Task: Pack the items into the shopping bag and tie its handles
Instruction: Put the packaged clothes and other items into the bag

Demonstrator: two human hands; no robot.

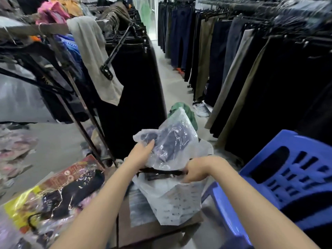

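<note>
A white plastic shopping bag (177,202) with small printed text stands open on a brown surface low in the middle of the view. Above its mouth is a clear plastic packet with a dark garment inside (172,141). My left hand (141,155) grips the packet's left side. My right hand (196,170) is closed at the bag's rim, touching a black hanger-like strip (161,172) that lies across the opening. The bag's inside is mostly hidden.
A blue plastic chair (291,178) stands close on the right. Racks of dark trousers (251,69) line both sides of a narrow aisle. Packaged goods in shiny wrap (53,194) lie at lower left. A green cloth (186,112) lies on the floor ahead.
</note>
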